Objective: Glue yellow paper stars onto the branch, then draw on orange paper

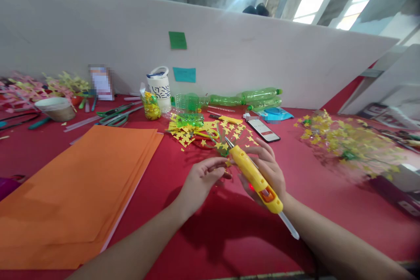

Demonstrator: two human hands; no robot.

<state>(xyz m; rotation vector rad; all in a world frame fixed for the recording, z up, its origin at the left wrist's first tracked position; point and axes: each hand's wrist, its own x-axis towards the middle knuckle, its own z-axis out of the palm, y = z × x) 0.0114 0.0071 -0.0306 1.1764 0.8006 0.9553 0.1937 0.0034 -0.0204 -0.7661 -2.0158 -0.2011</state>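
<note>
My right hand [271,168] is closed around a yellow hot glue gun [251,170], its metal nozzle pointing up and to the left. A clear glue stick [289,226] sticks out of the gun's back end. My left hand [201,183] pinches a small yellow paper star [227,163] between thumb and fingertips, just below the nozzle. Behind both hands, cut yellow stars [234,133] lie scattered on the red table [157,227], around yellow-handled scissors [208,134].
Orange paper sheets [82,175] are stacked at left, below green-handled scissors [114,118]. Green plastic bottles [260,95], a white mug [159,87] and a phone [263,129] stand or lie toward the white partition [229,48]. Yellow star sprays [341,140] are at right.
</note>
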